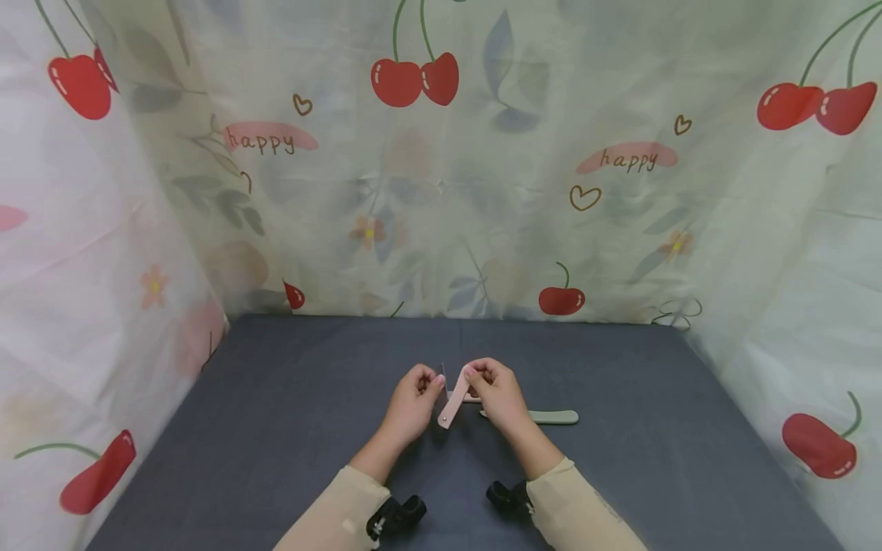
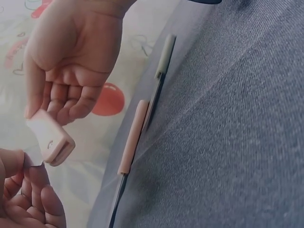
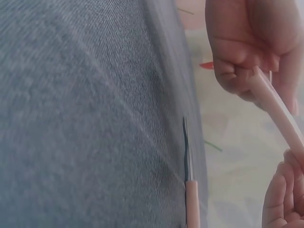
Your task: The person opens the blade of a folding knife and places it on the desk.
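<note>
Both hands hovered above the grey cloth; the right hand (image 1: 498, 389) pinched the pink folding razor (image 1: 455, 404), the left hand (image 1: 416, 396) pinched its blade; unfolding well likely meant slow, steady pulling.

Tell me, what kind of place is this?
Probably a small tabletop booth set up for filming hand work. A dark grey cloth-covered table is walled on three sides by a cherry-print curtain, and cameras are strapped on the person's wrists.
</note>
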`<state>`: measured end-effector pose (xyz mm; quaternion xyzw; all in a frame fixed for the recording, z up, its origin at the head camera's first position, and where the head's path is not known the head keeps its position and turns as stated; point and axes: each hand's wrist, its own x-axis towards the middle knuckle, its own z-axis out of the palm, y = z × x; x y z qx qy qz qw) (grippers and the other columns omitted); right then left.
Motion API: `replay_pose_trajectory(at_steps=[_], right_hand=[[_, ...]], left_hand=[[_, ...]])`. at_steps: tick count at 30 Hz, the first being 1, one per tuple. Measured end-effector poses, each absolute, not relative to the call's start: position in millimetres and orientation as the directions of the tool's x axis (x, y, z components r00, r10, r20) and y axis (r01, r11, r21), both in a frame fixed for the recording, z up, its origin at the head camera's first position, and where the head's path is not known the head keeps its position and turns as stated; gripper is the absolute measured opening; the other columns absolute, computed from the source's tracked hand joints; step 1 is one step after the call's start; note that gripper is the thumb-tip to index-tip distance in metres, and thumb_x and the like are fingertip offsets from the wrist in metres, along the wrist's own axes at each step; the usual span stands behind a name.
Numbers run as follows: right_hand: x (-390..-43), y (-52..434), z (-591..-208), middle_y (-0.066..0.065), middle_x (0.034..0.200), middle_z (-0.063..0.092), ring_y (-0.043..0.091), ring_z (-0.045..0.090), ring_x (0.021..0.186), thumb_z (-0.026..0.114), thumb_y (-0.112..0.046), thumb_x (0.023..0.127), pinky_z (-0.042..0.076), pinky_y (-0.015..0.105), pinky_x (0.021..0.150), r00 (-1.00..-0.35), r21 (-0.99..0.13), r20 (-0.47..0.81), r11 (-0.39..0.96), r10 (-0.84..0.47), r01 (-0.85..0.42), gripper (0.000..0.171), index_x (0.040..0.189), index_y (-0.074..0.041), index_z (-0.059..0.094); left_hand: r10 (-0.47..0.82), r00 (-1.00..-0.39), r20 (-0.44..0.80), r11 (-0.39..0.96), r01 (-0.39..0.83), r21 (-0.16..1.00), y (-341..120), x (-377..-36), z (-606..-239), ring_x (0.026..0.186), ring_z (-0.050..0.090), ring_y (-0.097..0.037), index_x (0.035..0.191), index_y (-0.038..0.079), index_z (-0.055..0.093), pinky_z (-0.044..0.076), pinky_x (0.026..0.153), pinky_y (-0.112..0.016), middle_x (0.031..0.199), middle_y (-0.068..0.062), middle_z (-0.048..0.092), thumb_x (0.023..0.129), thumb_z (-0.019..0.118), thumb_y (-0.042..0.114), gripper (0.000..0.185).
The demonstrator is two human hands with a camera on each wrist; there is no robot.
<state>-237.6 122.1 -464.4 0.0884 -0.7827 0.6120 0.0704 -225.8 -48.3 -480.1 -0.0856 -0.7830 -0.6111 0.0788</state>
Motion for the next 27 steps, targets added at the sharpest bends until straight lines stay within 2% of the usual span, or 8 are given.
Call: replay_pose_trajectory(at_steps=[4,8,13,17,20,27], right_hand=[[-237.3,128.7,-465.4,0.011,0.078,0.068,0.016,0.063,0.070,0.061,-0.007,0.100,0.054,0.027,0.067,-0.980,-0.956,0.198,0.215,-0.038,-0.201,0.015,0.101,0.007,0.066],[-238.8,136.3,-466.7,0.010,0.078,0.067,0.016,0.062,0.069,0.061,-0.006,0.100,0.054,0.027,0.066,-0.984,-0.967,0.175,0.185,-0.020,-0.175,0.014,0.102,0.008,0.065],[-239.3,143.0,-467.8,0.009,0.078,0.067,0.015,0.061,0.068,0.060,-0.003,0.099,0.053,0.024,0.066,-0.990,-0.982,0.138,0.132,-0.011,-0.138,0.014,0.103,0.009,0.064],[-238.3,144.1,-468.1,0.010,0.080,0.068,0.015,0.062,0.070,0.060,-0.003,0.099,0.054,0.025,0.067,-0.993,-0.987,0.117,0.109,-0.013,-0.118,0.015,0.105,0.011,0.063],[-237.7,144.7,-468.5,0.011,0.081,0.068,0.016,0.064,0.071,0.059,-0.002,0.099,0.055,0.027,0.067,-0.994,-0.990,0.105,0.099,0.000,-0.105,0.016,0.106,0.011,0.063],[-236.7,145.6,-468.0,0.010,0.080,0.068,0.016,0.064,0.071,0.059,-0.003,0.100,0.056,0.027,0.067,-0.995,-0.993,0.097,0.066,0.006,-0.096,0.016,0.107,0.011,0.062]], left_hand=[[0.022,-0.975,0.220,0.210,0.219,0.953,-49.8,-225.5,-482.0,0.065,0.053,-0.012,0.090,0.001,0.054,0.043,0.059,-0.024,0.070,-0.001,0.051,0.100,0.062,0.012,0.018],[0.011,-0.981,0.193,0.185,0.192,0.964,-51.8,-224.8,-481.2,0.070,0.062,-0.022,0.091,0.000,0.053,0.046,0.061,-0.025,0.071,-0.005,0.058,0.100,0.062,0.011,0.017],[-0.001,-0.991,0.136,0.173,0.134,0.976,-54.1,-224.1,-479.6,0.078,0.066,-0.035,0.094,0.002,0.052,0.045,0.062,-0.027,0.073,-0.006,0.061,0.100,0.062,0.012,0.016],[-0.017,-0.993,0.116,0.143,0.113,0.983,-58.1,-223.7,-480.0,0.078,0.066,-0.037,0.095,0.001,0.050,0.044,0.061,-0.027,0.074,-0.010,0.063,0.100,0.062,0.010,0.016],[-0.034,-0.993,0.117,0.112,0.113,0.987,-61.5,-223.8,-480.0,0.075,0.065,-0.035,0.095,0.000,0.049,0.043,0.060,-0.027,0.074,-0.012,0.065,0.099,0.063,0.008,0.016],[-0.040,-0.996,0.085,0.075,0.082,0.994,-69.6,-224.7,-475.9,0.069,0.063,-0.018,0.096,0.001,0.049,0.049,0.067,-0.033,0.074,-0.006,0.065,0.097,0.066,0.006,0.017]])
